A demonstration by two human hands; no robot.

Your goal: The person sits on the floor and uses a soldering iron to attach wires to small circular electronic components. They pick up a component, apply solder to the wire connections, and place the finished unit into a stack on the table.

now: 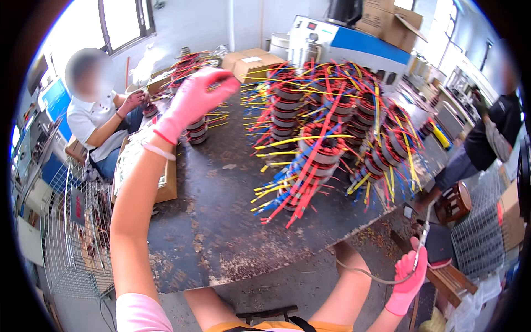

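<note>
Right hand gripping one cable, left hand reaching — perhaps two coil stacks.

Single head-worn fisheye view, looking steeply down and forward over the dark counter from the person's own standing position. The left hand reaches far out toward the frame's upper middle; the right hand hangs low at the lower right, off the counter's edge. Beyond the left fingers the far counter and back wall recede. Straight edges bow near the dark circular rim. No second view overlaps this one.
</note>
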